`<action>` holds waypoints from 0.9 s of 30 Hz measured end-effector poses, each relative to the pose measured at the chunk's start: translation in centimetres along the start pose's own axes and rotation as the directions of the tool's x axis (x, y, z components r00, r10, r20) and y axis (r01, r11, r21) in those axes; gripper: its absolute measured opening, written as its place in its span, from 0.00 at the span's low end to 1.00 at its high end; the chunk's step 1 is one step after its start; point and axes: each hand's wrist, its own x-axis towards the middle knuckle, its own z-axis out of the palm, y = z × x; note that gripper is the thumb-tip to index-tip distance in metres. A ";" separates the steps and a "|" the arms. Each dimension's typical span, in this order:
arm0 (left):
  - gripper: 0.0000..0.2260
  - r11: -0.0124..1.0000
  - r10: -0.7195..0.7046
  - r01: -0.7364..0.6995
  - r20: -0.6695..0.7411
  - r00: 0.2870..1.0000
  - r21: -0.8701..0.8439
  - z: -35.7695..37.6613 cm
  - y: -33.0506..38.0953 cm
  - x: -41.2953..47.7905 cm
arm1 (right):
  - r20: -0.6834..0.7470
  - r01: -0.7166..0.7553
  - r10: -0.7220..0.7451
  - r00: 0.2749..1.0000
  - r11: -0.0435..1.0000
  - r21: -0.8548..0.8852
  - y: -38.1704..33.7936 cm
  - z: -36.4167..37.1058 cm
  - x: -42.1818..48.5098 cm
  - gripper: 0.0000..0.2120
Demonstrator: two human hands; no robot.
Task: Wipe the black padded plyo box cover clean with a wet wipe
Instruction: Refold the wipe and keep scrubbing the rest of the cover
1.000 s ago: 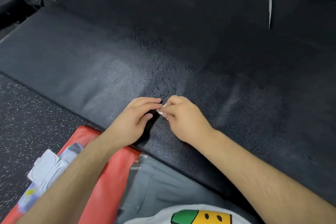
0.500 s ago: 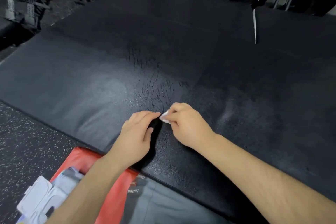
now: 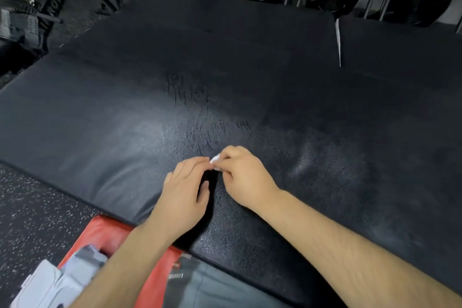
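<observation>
Above the near middle of the black padded plyo box cover (image 3: pixel 125 120), my right hand (image 3: pixel 243 177) pinches a small wadded wet wipe (image 3: pixel 215 158) in curled fingers, while my left hand (image 3: pixel 183 190), just beside it, fingers loosely bent and thumb apart, touches the wipe with its fingertips.

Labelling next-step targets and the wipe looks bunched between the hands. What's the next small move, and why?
Probably pull the wet wipe open between both hands before wiping. Only a small white wad shows, pinched in the right hand, with the left hand fingertips at it. Bunched like that, it would barely touch the black cover.
</observation>
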 end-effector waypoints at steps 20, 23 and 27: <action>0.31 0.983 0.066 -0.089 0.146 0.987 0.158 1.3 1.7 3.9 | -0.089 -0.073 0.070 0.994 0.997 -0.023 3.7 -1.9 1.5 0.16; 0.32 0.981 0.054 -0.079 0.144 0.988 0.177 1.3 1.6 4.1 | -0.138 -0.178 0.172 0.975 0.984 -0.026 5.8 -3.4 3.9 0.16; 0.33 0.983 0.048 -0.074 0.150 0.988 0.171 1.1 1.9 4.2 | -0.106 -0.167 0.155 0.982 0.979 -0.114 4.2 -3.1 5.0 0.14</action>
